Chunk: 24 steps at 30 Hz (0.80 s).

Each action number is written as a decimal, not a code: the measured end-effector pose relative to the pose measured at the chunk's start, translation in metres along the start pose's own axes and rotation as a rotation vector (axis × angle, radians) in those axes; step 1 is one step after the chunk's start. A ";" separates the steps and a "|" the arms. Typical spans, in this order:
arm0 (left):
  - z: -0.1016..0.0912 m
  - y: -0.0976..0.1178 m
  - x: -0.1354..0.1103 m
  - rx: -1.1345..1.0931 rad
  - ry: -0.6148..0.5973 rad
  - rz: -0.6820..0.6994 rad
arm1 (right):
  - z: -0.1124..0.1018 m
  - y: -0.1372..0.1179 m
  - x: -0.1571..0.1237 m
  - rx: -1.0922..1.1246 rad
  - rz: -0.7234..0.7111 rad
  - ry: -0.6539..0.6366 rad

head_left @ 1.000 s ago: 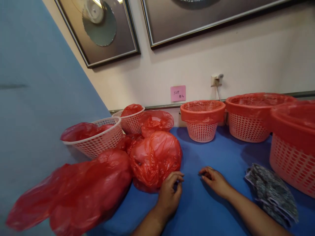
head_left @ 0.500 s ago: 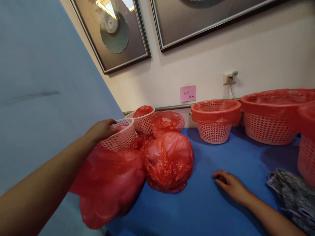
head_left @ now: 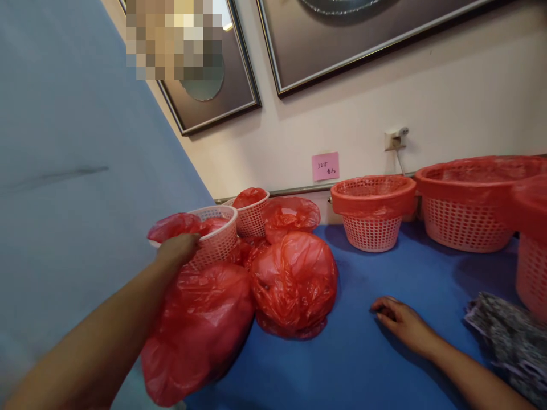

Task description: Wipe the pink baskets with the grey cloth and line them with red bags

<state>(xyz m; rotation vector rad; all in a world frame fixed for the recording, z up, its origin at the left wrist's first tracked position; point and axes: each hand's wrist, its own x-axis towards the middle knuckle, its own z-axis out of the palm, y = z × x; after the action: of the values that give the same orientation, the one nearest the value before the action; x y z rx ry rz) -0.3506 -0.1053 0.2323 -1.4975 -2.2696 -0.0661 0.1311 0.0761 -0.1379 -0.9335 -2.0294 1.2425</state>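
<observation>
My left hand [head_left: 176, 251] reaches out to the left and grips the near rim of a pale pink mesh basket [head_left: 216, 236] that holds a crumpled red plastic bag [head_left: 173, 225]. Just below it lies a big puffed red bag [head_left: 200, 324], and to its right a rounder red bag [head_left: 294, 282]. My right hand [head_left: 399, 322] rests palm down on the blue table [head_left: 363, 353] with its fingers loosely curled and nothing in it.
Behind stand a second small basket with a red bag [head_left: 250, 213], a loose red bag [head_left: 290, 213], and red-lined baskets [head_left: 372, 210] [head_left: 468, 199] [head_left: 532, 245] along the wall. A patterned cloth pile [head_left: 508, 339] lies at right. A blue partition [head_left: 64, 171] closes the left side.
My left hand left the table, reached left to the mesh basket and now holds its near rim lower down. The right hand stayed on the table.
</observation>
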 end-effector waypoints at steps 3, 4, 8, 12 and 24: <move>-0.012 0.002 -0.002 0.146 -0.037 -0.051 | 0.001 0.001 -0.001 0.001 -0.008 0.014; -0.016 0.002 -0.002 0.183 -0.045 -0.067 | 0.001 0.001 -0.001 0.001 -0.011 0.017; -0.034 0.005 -0.001 0.274 -0.044 -0.111 | 0.001 0.000 -0.001 0.007 -0.017 0.007; -0.052 0.012 -0.001 0.403 -0.032 -0.111 | 0.002 0.000 0.000 0.020 -0.019 0.017; -0.111 0.072 -0.016 0.560 0.159 -0.025 | -0.001 -0.005 -0.001 -0.008 -0.012 -0.006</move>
<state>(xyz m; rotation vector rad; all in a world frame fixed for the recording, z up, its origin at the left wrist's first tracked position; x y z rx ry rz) -0.2459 -0.1186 0.3140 -1.1214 -1.9580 0.3967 0.1308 0.0737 -0.1328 -0.9216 -2.0436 1.2332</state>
